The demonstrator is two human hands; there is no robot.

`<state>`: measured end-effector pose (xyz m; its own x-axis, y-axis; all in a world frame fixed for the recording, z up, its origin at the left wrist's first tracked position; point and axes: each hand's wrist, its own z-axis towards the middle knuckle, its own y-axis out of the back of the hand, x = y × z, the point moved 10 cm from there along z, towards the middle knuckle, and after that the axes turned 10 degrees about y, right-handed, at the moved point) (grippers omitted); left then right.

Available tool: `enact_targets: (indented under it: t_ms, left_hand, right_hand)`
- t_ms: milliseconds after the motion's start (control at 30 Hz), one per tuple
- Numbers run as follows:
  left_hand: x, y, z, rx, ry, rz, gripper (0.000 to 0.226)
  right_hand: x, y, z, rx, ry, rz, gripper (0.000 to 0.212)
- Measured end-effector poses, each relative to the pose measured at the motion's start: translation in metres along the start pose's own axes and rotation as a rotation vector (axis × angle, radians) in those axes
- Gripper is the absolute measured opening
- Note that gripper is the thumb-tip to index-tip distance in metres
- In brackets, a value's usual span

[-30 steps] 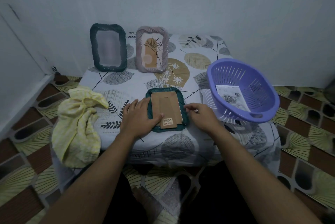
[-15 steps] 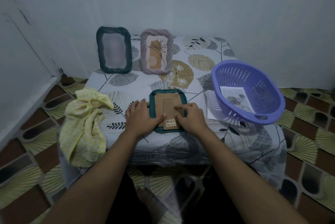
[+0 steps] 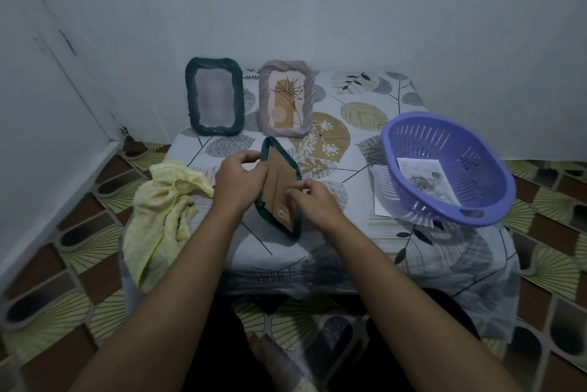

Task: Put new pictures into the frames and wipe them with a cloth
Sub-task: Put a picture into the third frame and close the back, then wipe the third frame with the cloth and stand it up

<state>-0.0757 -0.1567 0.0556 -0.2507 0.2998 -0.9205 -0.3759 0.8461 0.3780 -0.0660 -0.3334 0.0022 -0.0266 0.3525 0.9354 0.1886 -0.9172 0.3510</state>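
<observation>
The left hand [image 3: 239, 182] grips the left rim of the green frame [image 3: 277, 199], which is tilted up over the table [image 3: 365, 233] with its cardboard back towards the viewer. The right hand [image 3: 313, 204] pinches that back. The yellow cloth [image 3: 162, 207] lies to the left. The purple basket [image 3: 470, 201], right, holds a picture [image 3: 425, 182]. The dark frame [image 3: 214, 101] and the mauve frame [image 3: 286, 98] stand behind.

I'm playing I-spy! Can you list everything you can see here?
Standing green frame: one, dark green, table's back left.
Pink frame: one, pinkish, right beside it.
Held frame: one, dark green, brown back, tilted between both hands.
Cloth: one, yellow, draped over table's left edge.
Basket: one, purple, table's right.
Picture: one, white, grey rose, inside basket.
Paper: one, white, under basket.
Table: one, leaf-patterned cover.
Left hand: one, grips held frame's left edge.
Right hand: one, pinches its right edge.
</observation>
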Motion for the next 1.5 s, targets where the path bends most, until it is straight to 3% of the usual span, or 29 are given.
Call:
enact_targets:
  t_ms: [100, 233, 333, 467, 533, 633, 833, 933, 1133, 1267, 1500]
  left_hand:
    - [-0.020, -0.020, -0.011, 0.079, -0.056, 0.011, 0.027]
    - [-0.048, -0.057, -0.039, 0.245, -0.146, 0.001, 0.032]
    - [-0.057, -0.087, -0.058, 0.407, -0.161, 0.016, 0.041]
    - [-0.043, -0.100, -0.059, 0.477, -0.146, 0.081, 0.042]
    - [-0.033, -0.089, -0.051, 0.417, -0.160, 0.159, 0.032]
    - [-0.008, -0.050, -0.026, 0.176, -0.147, 0.340, 0.022]
    - [0.037, 0.049, 0.002, -0.321, 0.011, 0.647, 0.042]
    - [0.048, 0.087, -0.001, -0.496, 0.082, 0.680, 0.048]
    - [0.078, 0.118, 0.010, -0.508, 0.190, 0.625, 0.049]
    - [0.072, 0.123, 0.015, -0.517, 0.104, 0.677, 0.020]
    - [0.011, 0.107, -0.001, -0.558, -0.160, 0.672, 0.036]
  right_hand:
    - [0.005, 0.008, -0.002, -0.044, -0.060, 0.294, 0.022]
    - [0.003, 0.031, -0.004, -0.122, -0.150, 0.644, 0.022]
    - [-0.002, 0.046, -0.005, -0.129, -0.195, 0.757, 0.032]
    - [-0.014, 0.047, -0.007, -0.118, -0.260, 0.890, 0.050]
    - [-0.025, 0.045, -0.009, -0.127, -0.302, 0.915, 0.057]
    - [-0.036, 0.039, -0.012, -0.131, -0.339, 0.932, 0.057]
    - [-0.032, 0.008, -0.014, -0.131, -0.352, 1.009, 0.051]
    - [-0.029, -0.010, -0.014, -0.124, -0.354, 1.033, 0.049]
    - [-0.014, -0.038, -0.014, -0.064, -0.342, 1.061, 0.049]
    - [-0.005, -0.044, -0.016, -0.017, -0.325, 1.049, 0.050]
    - [0.006, -0.047, -0.022, 0.024, -0.268, 1.043, 0.050]
